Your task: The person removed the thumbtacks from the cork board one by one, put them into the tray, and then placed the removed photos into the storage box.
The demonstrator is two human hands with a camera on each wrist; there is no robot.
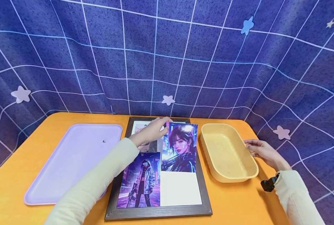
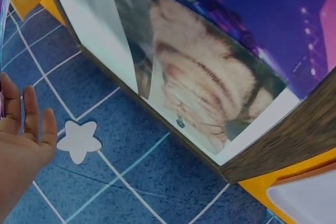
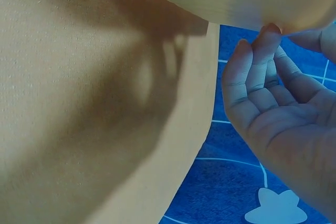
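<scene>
My left hand [image 1: 152,131] pinches the upper left part of a picture card [image 1: 181,162] showing a dark-haired figure in a black jacket. This card stands over the upper right of a dark wooden picture frame [image 1: 158,213]. In the left wrist view, the fingers [image 2: 30,108] are bent at the card's edge. At the frame's lower left lies a second card [image 1: 141,184] with a hooded figure; another picture [image 2: 205,72] at the upper left is partly covered. My right hand [image 1: 268,154] has its fingertips against the outer right wall of a yellow plastic bin [image 1: 226,179].
A lilac tray [image 1: 71,156] with a small shiny dot lies left of the frame, partly behind my left sleeve. The frame's lower right shows a white panel [image 1: 181,189]. Behind the orange table [image 1: 9,178] hangs a blue grid curtain [image 1: 167,78] with stars.
</scene>
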